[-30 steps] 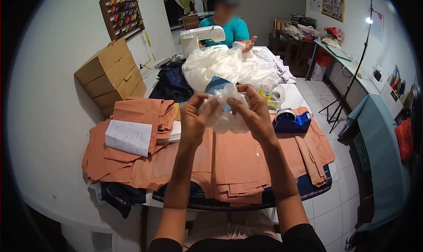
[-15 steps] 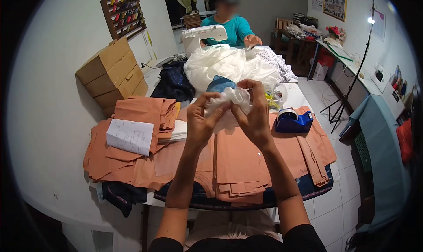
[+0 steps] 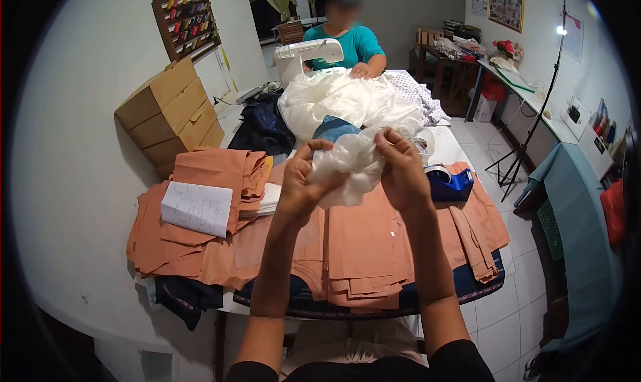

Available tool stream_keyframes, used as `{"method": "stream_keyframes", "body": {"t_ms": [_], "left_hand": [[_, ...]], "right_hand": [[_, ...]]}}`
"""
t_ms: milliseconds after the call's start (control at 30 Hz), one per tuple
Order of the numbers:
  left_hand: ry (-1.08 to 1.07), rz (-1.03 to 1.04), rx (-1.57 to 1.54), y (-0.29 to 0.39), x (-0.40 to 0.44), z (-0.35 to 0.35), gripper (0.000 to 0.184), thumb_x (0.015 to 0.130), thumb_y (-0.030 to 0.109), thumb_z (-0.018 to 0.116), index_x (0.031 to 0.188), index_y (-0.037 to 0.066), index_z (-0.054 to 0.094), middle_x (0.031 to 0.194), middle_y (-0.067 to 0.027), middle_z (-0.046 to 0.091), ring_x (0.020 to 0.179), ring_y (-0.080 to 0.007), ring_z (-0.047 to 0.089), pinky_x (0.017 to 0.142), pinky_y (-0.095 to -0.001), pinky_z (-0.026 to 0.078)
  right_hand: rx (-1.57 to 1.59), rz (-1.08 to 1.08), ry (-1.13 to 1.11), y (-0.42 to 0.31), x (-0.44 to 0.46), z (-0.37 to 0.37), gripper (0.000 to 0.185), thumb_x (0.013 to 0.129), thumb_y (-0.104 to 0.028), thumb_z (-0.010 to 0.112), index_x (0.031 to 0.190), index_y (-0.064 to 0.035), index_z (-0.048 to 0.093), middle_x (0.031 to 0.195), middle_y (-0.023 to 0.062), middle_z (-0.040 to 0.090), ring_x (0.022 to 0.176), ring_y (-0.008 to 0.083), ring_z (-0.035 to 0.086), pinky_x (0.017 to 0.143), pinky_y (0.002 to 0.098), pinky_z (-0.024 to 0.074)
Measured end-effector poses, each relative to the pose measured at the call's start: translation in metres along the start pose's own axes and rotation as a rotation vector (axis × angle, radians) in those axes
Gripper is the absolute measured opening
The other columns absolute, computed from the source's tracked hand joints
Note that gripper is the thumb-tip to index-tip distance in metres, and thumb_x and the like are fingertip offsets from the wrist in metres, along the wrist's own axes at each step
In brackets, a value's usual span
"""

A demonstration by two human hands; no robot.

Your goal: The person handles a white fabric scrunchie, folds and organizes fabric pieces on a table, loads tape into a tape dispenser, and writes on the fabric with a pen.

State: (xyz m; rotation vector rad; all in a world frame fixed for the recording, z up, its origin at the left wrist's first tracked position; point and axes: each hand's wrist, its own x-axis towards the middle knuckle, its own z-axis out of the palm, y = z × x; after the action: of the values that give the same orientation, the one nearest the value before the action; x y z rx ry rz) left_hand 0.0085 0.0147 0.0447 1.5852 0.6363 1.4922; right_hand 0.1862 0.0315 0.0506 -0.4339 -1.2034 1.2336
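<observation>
Between my hands, above the table, is a gathered flower shape of sheer white fabric point(image 3: 350, 165). My left hand point(image 3: 302, 181) grips its left side, with the thumb behind or under the folds. My right hand point(image 3: 404, 168) pinches its right edge between thumb and fingers. The ruffled layers fan out toward me. Beneath it lie stacked pieces of orange-brown cloth point(image 3: 364, 248). Just behind the flower shows a piece of blue material point(image 3: 334, 127), partly covered by it.
A blue tape dispenser point(image 3: 454, 185) stands right of my hands. Folded orange cloth with a sketched paper point(image 3: 197, 207) lies left. Across the table, a person in a teal top point(image 3: 364, 45) sits behind a white sewing machine point(image 3: 310, 53) and heaped white fabric point(image 3: 327, 98). Cardboard boxes point(image 3: 170, 115) stand left.
My right hand has moved right and the white fabric flower is spread wider, its petals fanned out. The other person's hand has come left onto the white fabric heap.
</observation>
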Motion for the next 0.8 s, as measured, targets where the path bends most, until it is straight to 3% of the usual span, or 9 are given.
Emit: {"method": "stream_keyframes", "body": {"t_ms": [67, 233, 333, 367, 467, 500, 600, 733, 800], "left_hand": [[0.072, -0.108, -0.077, 0.003, 0.001, -0.004, 0.019, 0.084, 0.012, 0.067, 0.098, 0.003, 0.057, 0.084, -0.0065, 0.065, 0.076, -0.0118, 0.064, 0.069, -0.0257, 0.052], [-0.023, -0.083, -0.042, -0.002, 0.000, -0.004, 0.017, 0.086, 0.015, 0.066, 0.095, 0.004, 0.056, 0.079, -0.0053, 0.063, 0.068, -0.0100, 0.060, 0.062, -0.0241, 0.049], [0.075, -0.072, -0.312, -0.003, 0.003, 0.001, 0.016, 0.088, 0.019, 0.064, 0.091, 0.005, 0.056, 0.074, -0.0036, 0.061, 0.062, -0.0081, 0.056, 0.057, -0.0222, 0.046], [0.074, -0.073, -0.312, -0.003, 0.003, -0.001, 0.016, 0.088, 0.019, 0.064, 0.091, 0.005, 0.056, 0.074, -0.0036, 0.061, 0.062, -0.0081, 0.056, 0.057, -0.0222, 0.046], [0.030, -0.090, -0.382, 0.001, 0.004, -0.008, 0.014, 0.089, 0.014, 0.064, 0.097, 0.004, 0.058, 0.072, -0.0051, 0.063, 0.059, -0.0090, 0.057, 0.059, -0.0215, 0.048], [0.031, -0.092, -0.382, 0.003, 0.003, -0.005, 0.014, 0.089, 0.014, 0.064, 0.097, 0.004, 0.058, 0.072, -0.0051, 0.063, 0.059, -0.0090, 0.057, 0.059, -0.0215, 0.048], [0.101, -0.087, -0.337, 0.011, -0.001, 0.006, 0.014, 0.089, 0.013, 0.063, 0.099, 0.004, 0.057, 0.073, -0.0050, 0.063, 0.059, -0.0090, 0.057, 0.060, -0.0212, 0.048], [-0.101, -0.008, 0.095, 0.018, -0.004, 0.006, 0.017, 0.089, 0.011, 0.063, 0.102, 0.004, 0.055, 0.074, -0.0052, 0.063, 0.061, -0.0087, 0.058, 0.059, -0.0208, 0.048], [-0.091, -0.089, 0.087, 0.014, -0.002, -0.002, 0.018, 0.089, 0.013, 0.063, 0.102, 0.003, 0.056, 0.077, -0.0046, 0.062, 0.066, -0.0089, 0.059, 0.062, -0.0212, 0.048]], "right_hand": [[0.328, 0.234, -0.075, -0.012, 0.000, -0.005, 0.015, 0.097, -0.013, 0.049, 0.102, -0.0009, 0.055, 0.092, 0.0068, 0.060, 0.077, 0.0111, 0.059, 0.072, 0.0223, 0.0482], [0.304, 0.248, -0.089, 0.001, 0.003, 0.001, 0.019, 0.095, -0.018, 0.054, 0.106, -0.0021, 0.053, 0.082, 0.0048, 0.060, 0.075, 0.0120, 0.059, 0.071, 0.0216, 0.0458], [0.108, -0.081, 0.121, 0.009, 0.003, 0.021, 0.026, 0.092, -0.018, 0.059, 0.110, -0.0016, 0.052, 0.080, 0.0023, 0.059, 0.072, 0.0118, 0.059, 0.070, 0.0231, 0.0464], [0.108, -0.081, 0.122, 0.008, 0.002, 0.021, 0.026, 0.092, -0.018, 0.059, 0.110, -0.0016, 0.052, 0.080, 0.0023, 0.059, 0.072, 0.0118, 0.059, 0.070, 0.0231, 0.0464], [-0.684, -0.537, 0.011, 0.006, 0.001, 0.020, 0.026, 0.086, -0.016, 0.066, 0.106, -0.0005, 0.056, 0.078, 0.0007, 0.059, 0.069, 0.0112, 0.058, 0.070, 0.0232, 0.0461], [-0.684, -0.535, 0.011, 0.005, -0.001, 0.020, 0.026, 0.086, -0.016, 0.066, 0.106, -0.0005, 0.056, 0.078, 0.0007, 0.059, 0.069, 0.0112, 0.058, 0.070, 0.0232, 0.0461], [-0.243, -0.086, -0.109, 0.002, -0.008, 0.017, 0.023, 0.081, -0.011, 0.071, 0.098, -0.0010, 0.061, 0.076, -0.0004, 0.059, 0.071, 0.0093, 0.057, 0.071, 0.0216, 0.0446], [-0.038, -0.158, 0.120, -0.006, -0.002, 0.003, 0.017, 0.079, -0.009, 0.072, 0.091, -0.0008, 0.062, 0.074, 0.0000, 0.059, 0.070, 0.0085, 0.057, 0.070, 0.0214, 0.0444], [-0.010, -0.202, 0.166, -0.008, 0.001, -0.006, 0.017, 0.080, -0.008, 0.070, 0.093, -0.0008, 0.061, 0.076, 0.0009, 0.060, 0.072, 0.0090, 0.057, 0.072, 0.0223, 0.0448]]}}
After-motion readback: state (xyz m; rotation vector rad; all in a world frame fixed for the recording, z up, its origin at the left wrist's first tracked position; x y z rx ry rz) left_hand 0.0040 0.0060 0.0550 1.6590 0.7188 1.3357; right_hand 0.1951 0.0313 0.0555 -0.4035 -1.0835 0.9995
